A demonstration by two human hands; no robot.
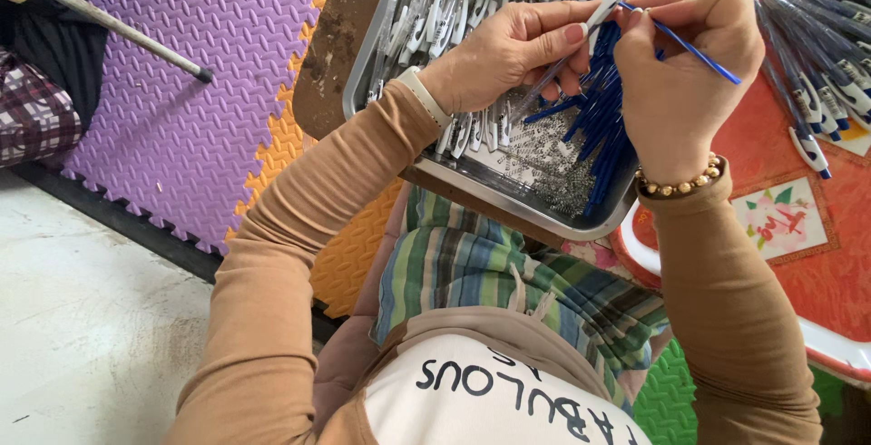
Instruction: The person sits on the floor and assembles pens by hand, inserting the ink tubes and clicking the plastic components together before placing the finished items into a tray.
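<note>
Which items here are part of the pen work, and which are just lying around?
In use: left hand with clear pen barrel; right hand with blue refill; metal tray; small springs.
Lying about: foam mats; metal rod.

A single head-worn camera looks steeply down and close at a metal tray (508, 193) over the lap.
</note>
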